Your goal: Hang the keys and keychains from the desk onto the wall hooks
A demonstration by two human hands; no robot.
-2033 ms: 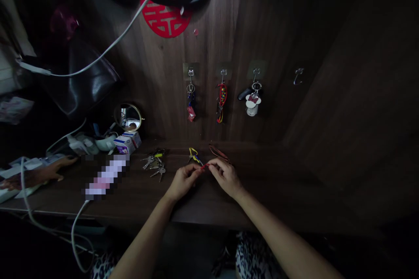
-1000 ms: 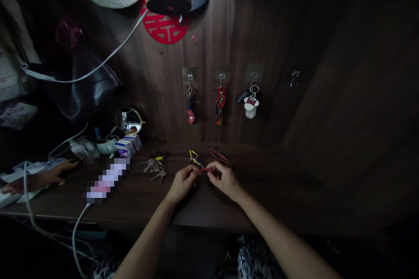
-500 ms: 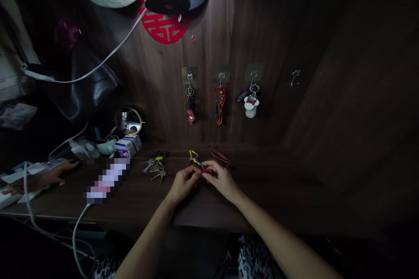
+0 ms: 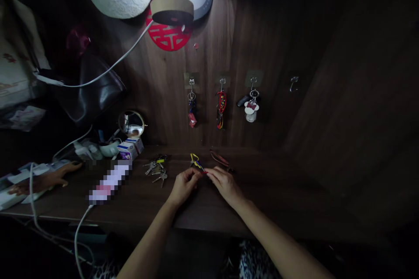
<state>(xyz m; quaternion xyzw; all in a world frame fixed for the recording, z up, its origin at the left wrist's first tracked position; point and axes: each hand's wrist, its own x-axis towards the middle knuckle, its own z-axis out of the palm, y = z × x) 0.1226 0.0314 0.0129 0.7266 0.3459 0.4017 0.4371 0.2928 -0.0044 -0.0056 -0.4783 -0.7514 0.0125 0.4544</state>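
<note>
My left hand and my right hand meet low over the shelf, thumbs and forefingers pinched together. Between the fingertips shows a small red piece, mostly covered by my right fingers. What the left fingers pinch is hidden. Just beyond them lies a yellow and blue cord, its blue end reaching my fingertips. A reddish-brown strap rests behind my right hand. To the left of my left hand, a bunch of keys with a yellow-green tag is spread on the wood.
Three hooks on the back panel carry key sets, beaded red keys and a bow-trimmed charm; a bare hook is further right. Leftward are a round mirror, a small box, a wooden hand and white cable.
The view has tilted slightly, so the scene sits lower and a little to the right. My right fingers have straightened and cover more of the red piece. The left hand keeps its pinch.
</note>
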